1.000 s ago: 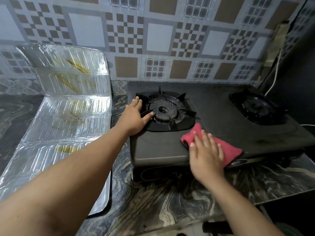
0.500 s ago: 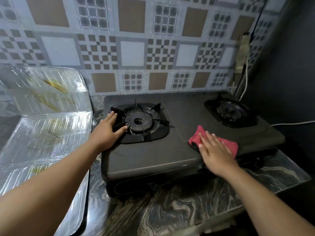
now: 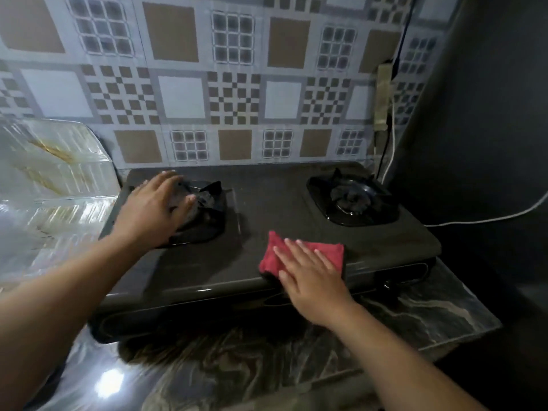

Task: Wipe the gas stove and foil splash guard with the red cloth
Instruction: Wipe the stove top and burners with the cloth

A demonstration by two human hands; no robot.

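Red cloth lies flat on the near part of the gas stove, between the 2 burners, pinned under the right hand with fingers spread and palm pressing down, not pinching. Against the picture from half a second ago, the left hand has moved from the stove's left edge onto the left burner, fingers curled over its grate; blur hides whether it grips or only rests. I judge it is about to lift or steady the grate so the cloth can reach there.

Room for wiping is widest on the bare strip between the burners and toward the far wall. On the right, the right burner stands just beyond the cloth; the stove's near edge is touching the cloth's near side, so a pull nearer would slide it off. Far left, the foil splash guard shows yellow streaks, seemingly unwiped.
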